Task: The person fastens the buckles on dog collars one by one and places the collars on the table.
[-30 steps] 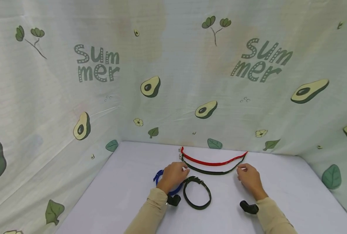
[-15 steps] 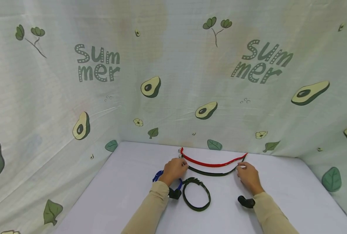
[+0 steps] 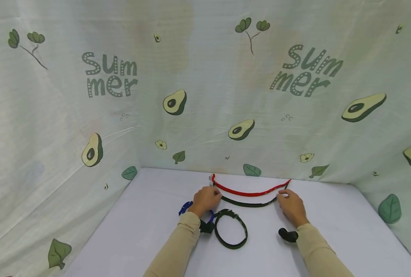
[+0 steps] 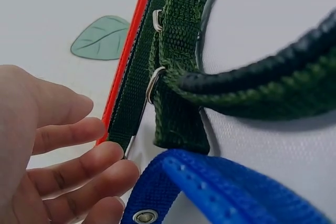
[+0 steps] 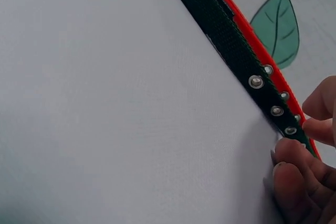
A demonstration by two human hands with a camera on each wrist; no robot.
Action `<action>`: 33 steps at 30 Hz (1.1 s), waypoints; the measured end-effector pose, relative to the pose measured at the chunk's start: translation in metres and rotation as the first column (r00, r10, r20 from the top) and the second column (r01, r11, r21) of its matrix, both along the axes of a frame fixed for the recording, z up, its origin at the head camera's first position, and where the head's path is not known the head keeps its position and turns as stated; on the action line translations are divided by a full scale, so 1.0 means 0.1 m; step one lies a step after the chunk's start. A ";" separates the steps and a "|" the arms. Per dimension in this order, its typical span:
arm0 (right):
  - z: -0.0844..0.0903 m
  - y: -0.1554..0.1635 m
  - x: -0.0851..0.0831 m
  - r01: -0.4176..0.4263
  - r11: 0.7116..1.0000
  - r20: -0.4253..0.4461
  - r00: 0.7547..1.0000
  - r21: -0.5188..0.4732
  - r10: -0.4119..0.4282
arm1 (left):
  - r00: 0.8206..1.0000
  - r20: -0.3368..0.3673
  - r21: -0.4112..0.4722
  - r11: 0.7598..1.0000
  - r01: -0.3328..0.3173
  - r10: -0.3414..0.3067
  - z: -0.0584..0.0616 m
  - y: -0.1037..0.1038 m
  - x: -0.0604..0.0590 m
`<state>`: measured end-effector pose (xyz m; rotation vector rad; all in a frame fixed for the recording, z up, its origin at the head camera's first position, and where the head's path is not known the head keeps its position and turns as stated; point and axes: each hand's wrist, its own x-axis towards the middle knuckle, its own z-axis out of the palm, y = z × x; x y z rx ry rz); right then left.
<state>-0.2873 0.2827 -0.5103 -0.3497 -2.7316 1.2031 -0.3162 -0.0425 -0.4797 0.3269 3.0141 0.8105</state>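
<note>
A red collar (image 3: 250, 194) lies in a shallow curve at the back of the table. In front of it, a dark green collar (image 3: 250, 204) lies along a similar curve. My left hand (image 3: 207, 198) is at the green collar's buckle end, its fingers loosely bent and its fingertips touching the strap edges in the left wrist view. By the opposite ends is my right hand (image 3: 292, 206). Its fingertips touch the eyelet end of the green strap (image 5: 255, 82), close beside the red strap (image 5: 257, 48); part of that contact is hidden.
A looped dark green collar (image 3: 236, 246) lies nearer, between the forearms. Left of it, a blue collar (image 3: 184, 207) is partly covered by the left wrist. Black wrist devices (image 3: 288, 235) sit on both forearms. A printed curtain (image 3: 205, 154) borders the white table (image 3: 150, 231).
My left hand has moved up from over the blue collar to the green strap's buckle end. The right hand stays by the other end. The collars look almost unmoved.
</note>
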 end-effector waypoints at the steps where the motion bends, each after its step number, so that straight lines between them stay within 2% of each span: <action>1: 0.00 0.00 0.00 -0.001 1.000 0.001 1.000 0.006 0.001 | 1.000 0.005 0.003 1.000 0.001 -0.001 0.00 0.00 0.00; 10: -0.06 -0.01 -0.03 0.023 0.995 -0.034 0.999 0.093 -0.020 | 0.999 0.031 0.004 1.000 -0.016 0.016 -0.01 -0.01 -0.07; 18: -0.09 -0.03 -0.06 0.049 0.993 -0.056 0.997 0.111 -0.043 | 0.999 0.039 0.038 0.999 -0.037 0.035 -0.05 0.01 -0.14; 23: -0.06 -0.03 -0.05 0.039 0.992 -0.049 0.998 0.117 -0.034 | 0.998 0.057 0.041 0.999 -0.024 0.021 -0.06 0.02 -0.19; 27: -0.03 -0.03 -0.04 0.034 0.992 -0.043 0.999 0.123 -0.029 | 0.996 0.084 0.045 0.999 -0.010 0.006 -0.09 0.02 -0.26; 33: -0.01 -0.05 -0.02 0.025 0.991 -0.036 0.999 0.132 -0.021 | 0.988 0.157 0.105 0.994 -0.009 -0.007 -0.08 -0.01 -0.32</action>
